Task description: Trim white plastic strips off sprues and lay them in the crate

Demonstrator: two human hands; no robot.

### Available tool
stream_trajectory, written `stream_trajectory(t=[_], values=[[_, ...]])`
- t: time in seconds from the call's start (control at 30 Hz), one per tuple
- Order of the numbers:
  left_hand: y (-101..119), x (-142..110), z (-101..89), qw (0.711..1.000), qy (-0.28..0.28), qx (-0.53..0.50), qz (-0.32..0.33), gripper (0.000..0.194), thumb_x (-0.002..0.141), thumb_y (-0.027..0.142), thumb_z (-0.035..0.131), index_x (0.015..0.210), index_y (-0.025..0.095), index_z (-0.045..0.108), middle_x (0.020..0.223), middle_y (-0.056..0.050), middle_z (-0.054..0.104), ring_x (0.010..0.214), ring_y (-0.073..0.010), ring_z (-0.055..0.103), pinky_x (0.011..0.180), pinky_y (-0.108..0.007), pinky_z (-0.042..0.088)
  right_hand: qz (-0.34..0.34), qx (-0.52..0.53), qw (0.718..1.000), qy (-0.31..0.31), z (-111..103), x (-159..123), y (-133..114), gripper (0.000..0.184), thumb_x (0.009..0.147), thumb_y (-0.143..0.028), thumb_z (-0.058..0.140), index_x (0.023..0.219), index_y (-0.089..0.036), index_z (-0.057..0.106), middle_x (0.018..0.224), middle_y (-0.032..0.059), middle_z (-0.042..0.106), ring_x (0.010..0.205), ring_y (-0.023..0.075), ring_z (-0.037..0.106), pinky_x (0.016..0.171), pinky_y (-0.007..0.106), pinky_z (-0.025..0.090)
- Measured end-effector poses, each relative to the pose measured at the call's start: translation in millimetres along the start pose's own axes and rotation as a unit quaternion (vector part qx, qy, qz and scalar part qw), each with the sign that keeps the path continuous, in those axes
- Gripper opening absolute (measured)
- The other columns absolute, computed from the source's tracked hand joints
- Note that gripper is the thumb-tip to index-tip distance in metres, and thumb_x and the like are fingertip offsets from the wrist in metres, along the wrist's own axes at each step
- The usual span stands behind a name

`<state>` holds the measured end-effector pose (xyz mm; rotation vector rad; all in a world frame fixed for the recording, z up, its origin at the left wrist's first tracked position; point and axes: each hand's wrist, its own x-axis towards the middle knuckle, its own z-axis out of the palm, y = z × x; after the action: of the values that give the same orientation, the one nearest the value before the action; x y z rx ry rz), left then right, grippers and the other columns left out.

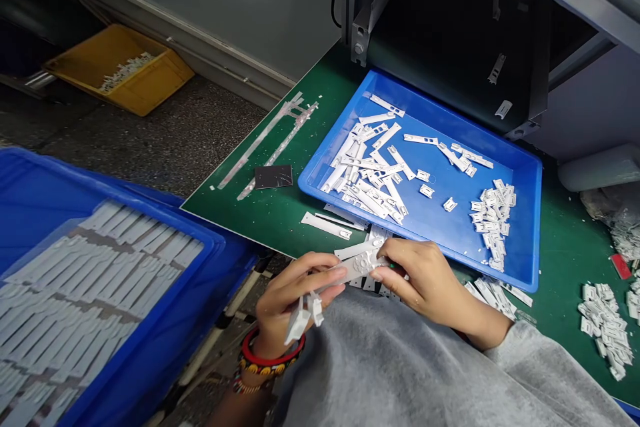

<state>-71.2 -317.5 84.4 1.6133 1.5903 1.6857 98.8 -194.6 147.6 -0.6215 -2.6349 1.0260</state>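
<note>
You held the white plastic moulding [361,267] by its edges, left hand [295,300] and right hand [425,280] in closed grips, beside the blue tray [425,97]; it looked light, stiff, brittle.

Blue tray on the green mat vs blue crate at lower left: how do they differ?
The tray holds loose, jumbled white plastic parts; the crate holds long white strips in neat rows. The tray sits on the green mat; the crate stands beside the mat's edge. Both are blue.

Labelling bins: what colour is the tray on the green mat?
The tray is blue, in the head view.
</note>
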Motion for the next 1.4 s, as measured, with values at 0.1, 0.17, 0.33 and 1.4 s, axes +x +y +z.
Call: stream_trajectory(t=[0.1,0.17,0.33,1.4], values=[[0.3,1.1,-0.1,1.0,-0.001,-0.002,0.006,0.023,0.081,0.012,0.072,0.102,0.023,0.073,0.089,-0.005,0.074,0.07,-0.014,0.069,0.056,-0.021,0.055,-0.004,0.01,1.0,0.004,0.4,-0.6,0.7,0.042,0.103,-0.046,0.033,0.074,-0.02,0.05,0.06,-0.002,0.05,0.051,0.0106,0.045,0.05,0.023,0.029],[0.6,2.1,0.3,1.0,0.003,-0.011,0.011,0.024,0.082,0.012,0.071,0.103,0.024,0.073,0.088,-0.004,0.074,0.07,-0.014,0.069,0.056,-0.021,0.055,0.004,0.009,1.0,0.012,0.6,-0.8,1.1,0.041,0.103,-0.047,0.035,0.075,-0.02,0.05,0.061,-0.0018,0.051,0.051,0.0105,0.045,0.05,0.023,0.029],[-0.6,-0.8,2.8,1.0,0.013,-0.025,0.005,0.032,0.08,0.008,0.072,0.106,0.026,0.072,0.091,-0.003,0.073,0.071,-0.0139,0.069,0.057,-0.022,0.055,-0.022,0.003,0.999,0.024,1.1,0.1,1.1,0.033,0.102,-0.041,0.037,0.081,-0.02,0.051,0.066,-0.0007,0.055,0.054,0.0112,0.048,0.051,0.024,0.032],[-1.2,-9.1,12.8,0.817,-0.042,-0.437,-0.375,0.03,0.084,0.046,0.068,0.088,0.017,0.066,0.052,0.002,0.065,0.026,-0.0032,0.039,0.027,-0.012,0.027,0.001,0.142,0.989,-0.051,-0.9,10.2,10.2,0.02,0.102,-0.036,0.04,0.096,-0.02,0.052,0.085,0.002,0.06,0.074,0.014,0.055,0.067,0.025,0.042]])
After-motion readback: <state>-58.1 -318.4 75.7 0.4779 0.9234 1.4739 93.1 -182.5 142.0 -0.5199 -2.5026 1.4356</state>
